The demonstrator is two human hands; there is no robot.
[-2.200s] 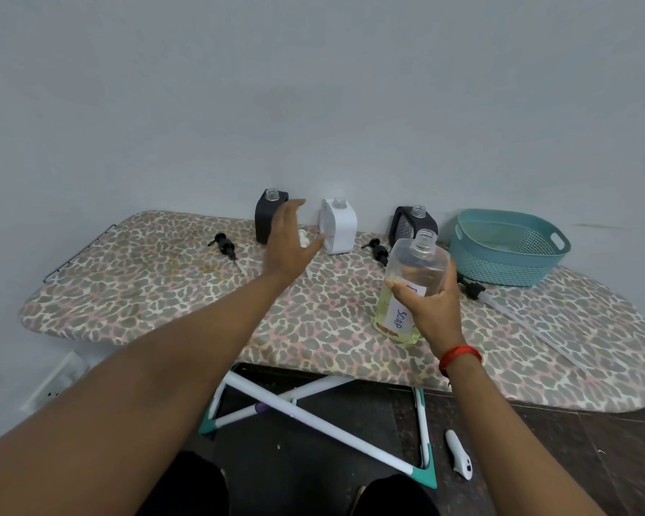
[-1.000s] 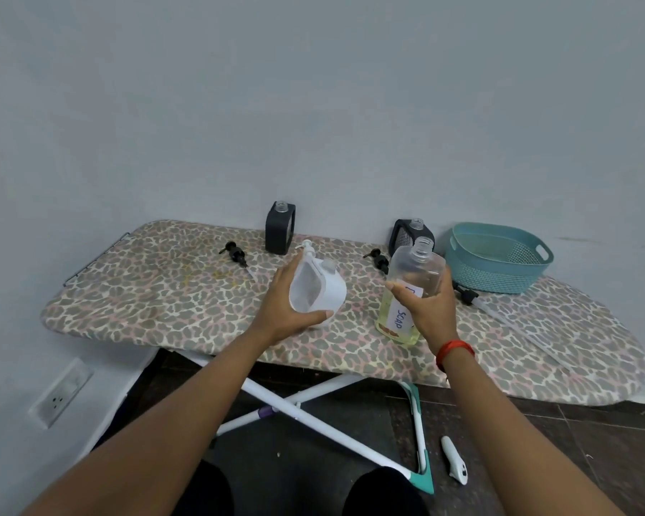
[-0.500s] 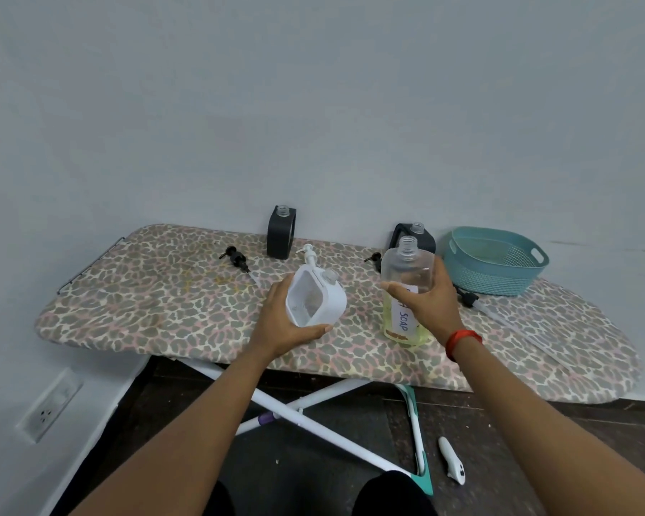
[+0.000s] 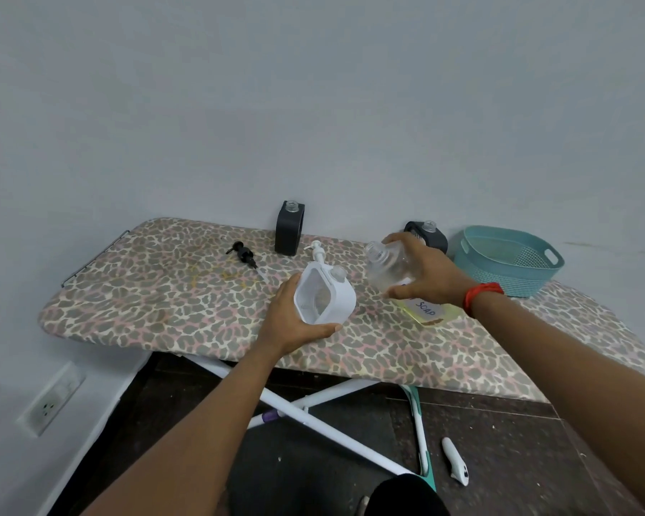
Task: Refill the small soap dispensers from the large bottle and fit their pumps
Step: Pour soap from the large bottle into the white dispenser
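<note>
Spanning the view, the leopard-print ironing board (image 4: 157, 292) stands against the wall. Above it the right hand (image 4: 431, 275) grips the large soap bottle (image 4: 386, 268) (labelled "SOAP"), tipped with its open neck toward the white dispenser (image 4: 337, 305). The left hand (image 4: 289, 324) clasps that dispenser just beside the bottle. A white pump (image 4: 318, 251) lies behind.

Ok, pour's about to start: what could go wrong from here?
The large bottle, tipped in the right hand, has its mouth beside, not over, the small neck of the white dispenser, with no funnel in sight: soap may land on the ironing board cover. The left hand holds the dispenser tilted, so it might slop as it fills.
</note>
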